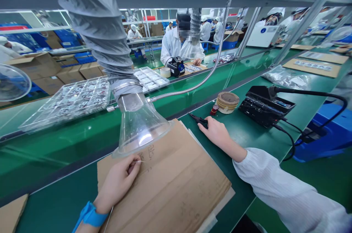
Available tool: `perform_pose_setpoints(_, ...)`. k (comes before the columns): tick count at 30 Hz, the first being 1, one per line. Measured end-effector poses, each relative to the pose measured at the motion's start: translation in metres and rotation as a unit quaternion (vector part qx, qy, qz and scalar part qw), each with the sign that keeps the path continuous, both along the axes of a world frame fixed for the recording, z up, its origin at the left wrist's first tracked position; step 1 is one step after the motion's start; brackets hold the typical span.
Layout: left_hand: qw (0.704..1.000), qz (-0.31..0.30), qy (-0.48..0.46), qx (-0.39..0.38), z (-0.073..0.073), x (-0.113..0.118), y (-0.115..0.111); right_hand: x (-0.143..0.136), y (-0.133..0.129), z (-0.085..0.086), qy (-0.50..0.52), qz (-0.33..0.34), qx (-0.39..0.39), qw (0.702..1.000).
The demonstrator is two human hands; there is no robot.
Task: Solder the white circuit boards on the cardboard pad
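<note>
Over the brown cardboard sheet, my left hand is closed in a pinch, with a thin pale strand poking out at the fingertips. A blue band circles that wrist. My right hand is closed around the dark handles of small pliers, which lie low over the green bench to the right of the cardboard. Their tips point away to the left. The palm side of both hands is hidden.
A clear fume hood on a grey hose hangs just above my left hand. Right of the pliers stand a tape roll, a small red item and a black device with cables. Filled trays and a co-worker are across.
</note>
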State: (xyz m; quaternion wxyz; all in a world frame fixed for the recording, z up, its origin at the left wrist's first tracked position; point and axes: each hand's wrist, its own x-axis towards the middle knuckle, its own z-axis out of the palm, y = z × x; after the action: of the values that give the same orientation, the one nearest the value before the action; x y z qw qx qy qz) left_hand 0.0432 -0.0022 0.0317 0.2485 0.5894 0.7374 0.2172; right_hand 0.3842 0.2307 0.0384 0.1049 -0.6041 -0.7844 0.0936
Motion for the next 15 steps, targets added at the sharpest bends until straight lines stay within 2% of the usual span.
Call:
perform_pose_setpoints(7, 1.000, -0.002, 0.000, -0.006, -0.001, -0.001, 0.000, -0.003, 0.014, 0.012, 0.079, -0.041, -0.014, 0.996)
perform_pose_setpoints(15, 1.000, 0.004, -0.006, -0.005, -0.004, -0.003, -0.002, 0.005, 0.015, 0.011, 0.089, -0.055, -0.029, 0.994)
